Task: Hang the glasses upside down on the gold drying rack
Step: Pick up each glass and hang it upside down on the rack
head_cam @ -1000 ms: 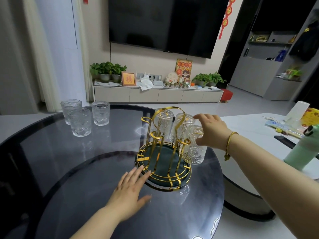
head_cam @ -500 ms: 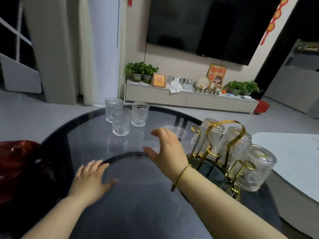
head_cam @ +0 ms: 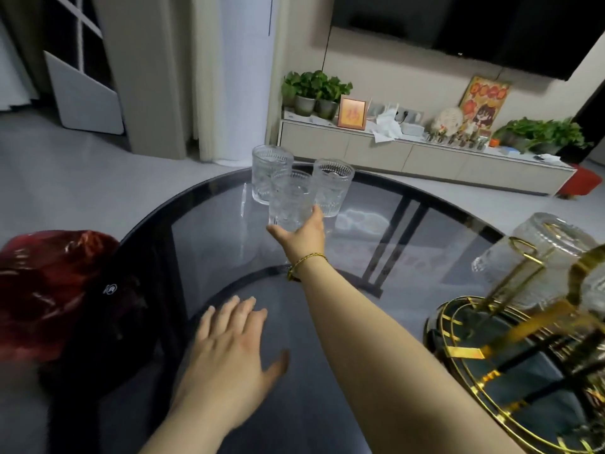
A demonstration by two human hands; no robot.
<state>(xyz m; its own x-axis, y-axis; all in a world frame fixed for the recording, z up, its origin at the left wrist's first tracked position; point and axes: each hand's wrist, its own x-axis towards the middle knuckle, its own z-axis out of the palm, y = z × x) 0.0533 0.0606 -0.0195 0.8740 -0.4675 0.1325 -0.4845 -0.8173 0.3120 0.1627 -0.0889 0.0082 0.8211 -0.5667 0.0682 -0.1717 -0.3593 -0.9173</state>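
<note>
Three clear ribbed glasses stand upright together at the far side of the round dark glass table point(head_cam: 409, 224): a back-left glass point(head_cam: 266, 165), a back-right glass point(head_cam: 334, 183) and a front glass point(head_cam: 289, 199). My right hand point(head_cam: 302, 232) is stretched out to the front glass, thumb on the left of its base and fingers round the right. My left hand point(head_cam: 230, 348) lies flat on the table, fingers apart. The gold drying rack point(head_cam: 484, 352) stands at the right edge of view, blurred, with upside-down glasses point(head_cam: 553, 237) hanging on it.
A shiny red bag point(head_cam: 45, 283) sits on a dark seat just off the table's left edge. Beyond the table's far rim is grey floor and a low TV cabinet point(head_cam: 409, 155) with potted plants and a picture frame.
My view swung left, away from the rack. My right hand left the rack, crossed the table and reached the front upright glass. My left hand slid left and stayed flat on the table.
</note>
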